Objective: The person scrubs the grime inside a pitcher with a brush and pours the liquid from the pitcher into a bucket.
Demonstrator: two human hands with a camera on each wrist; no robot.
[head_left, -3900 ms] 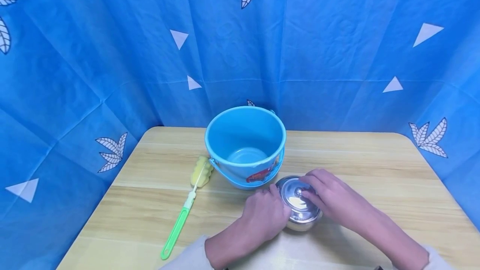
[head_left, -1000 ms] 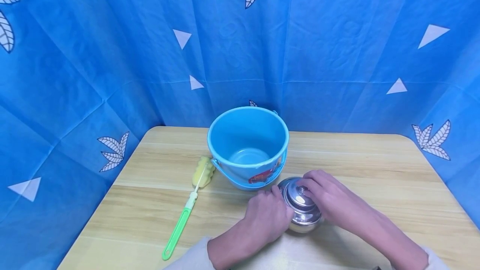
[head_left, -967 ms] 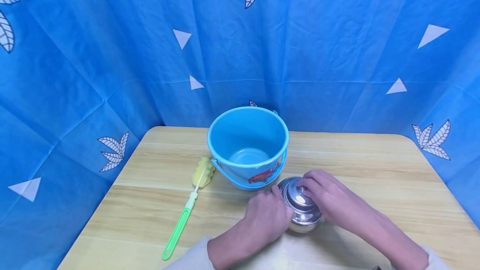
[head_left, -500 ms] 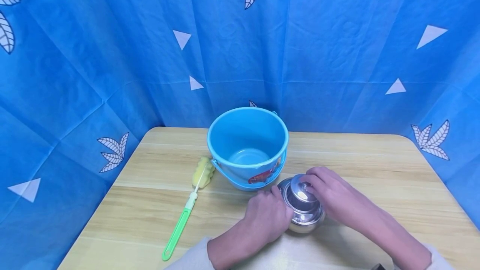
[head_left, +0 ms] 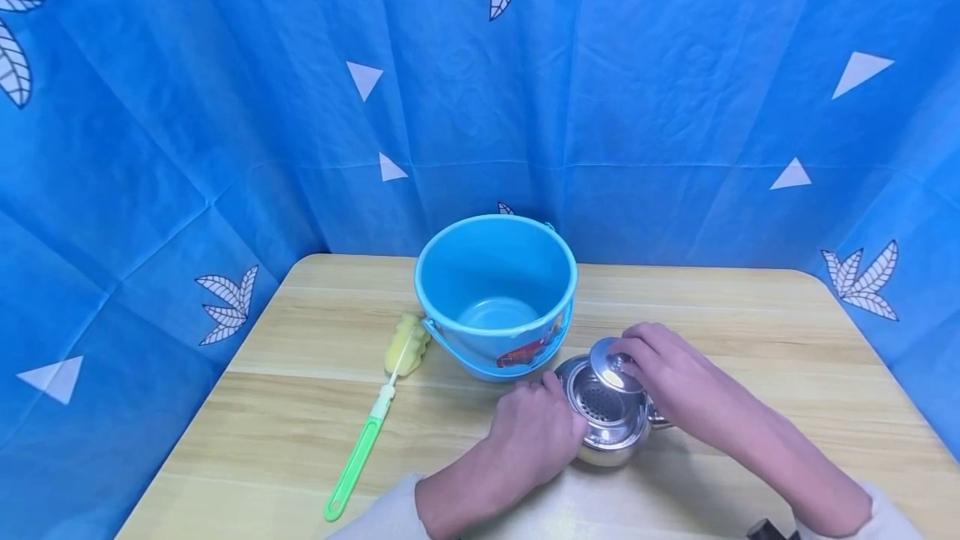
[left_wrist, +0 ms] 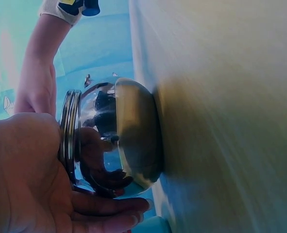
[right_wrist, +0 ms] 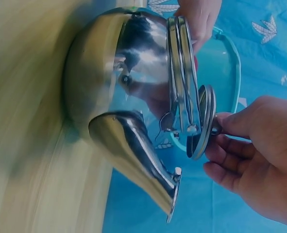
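A shiny steel teapot [head_left: 609,453] stands upright on the table, its spout [right_wrist: 136,153] toward the right. My left hand [head_left: 536,427] holds the pot's left side near the rim. In the left wrist view its fingers [left_wrist: 109,206] lie along the rounded body. Between thumb and fingertips, my right hand [head_left: 678,377] pinches the knob of the round lid [head_left: 604,359]. That lid is tilted and covers only the far right part of the mouth. Inside the mouth a perforated strainer [head_left: 598,402] shows.
Just behind the teapot stands a blue bucket [head_left: 495,273], its handle hanging down in front. To the left lies a sponge brush [head_left: 363,440] with a green handle and yellow head. A blue patterned curtain [head_left: 637,107] encloses the wooden table [head_left: 787,373].
My right hand has lifted the lid from the teapot and shifted it right and back, exposing the strainer. The spout has come into sight. My left hand stays on the pot.
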